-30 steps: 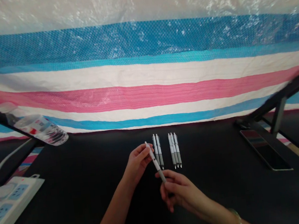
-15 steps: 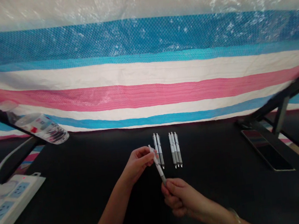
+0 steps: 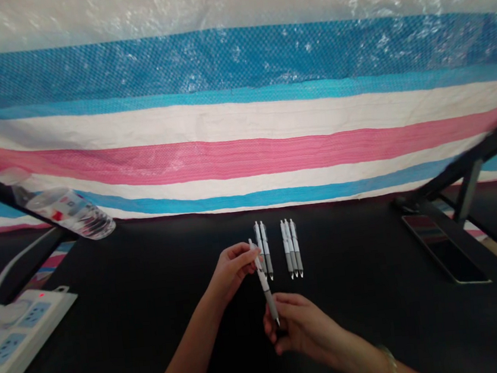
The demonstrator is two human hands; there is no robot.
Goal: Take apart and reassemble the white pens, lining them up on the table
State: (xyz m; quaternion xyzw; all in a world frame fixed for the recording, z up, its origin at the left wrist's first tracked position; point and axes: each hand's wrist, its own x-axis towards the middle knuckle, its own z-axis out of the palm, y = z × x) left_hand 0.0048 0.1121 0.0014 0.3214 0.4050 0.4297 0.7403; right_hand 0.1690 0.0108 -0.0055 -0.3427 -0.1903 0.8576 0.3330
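A white pen with a grey grip (image 3: pixel 265 287) slants in front of me, its pointed tip down toward the right. Thumb and fingers of my left hand (image 3: pixel 236 267) pinch its upper, clicker end. My right hand (image 3: pixel 298 324) is at the lower end, fingers loosened and apart around the grip, the tip showing in front of them; whether they still touch the pen is hard to tell. Just beyond the held pen lie two similar pens (image 3: pixel 266 250), partly hidden by my left fingertips. To their right, three more pens (image 3: pixel 291 248) lie side by side, tips toward me.
All this is on a black tabletop (image 3: pixel 150 269). At the left are a white power strip (image 3: pixel 31 331) with a cable and a tilted plastic bottle (image 3: pixel 72 212). A phone (image 3: pixel 446 249) lies at the right, near a black metal frame (image 3: pixel 466 170). Striped sheeting (image 3: pixel 245 157) hangs behind.
My right fingers have loosened from their closed grip on the pen's lower end, and the grey grip and tip now show. My left hand keeps its pinch, nearly still.
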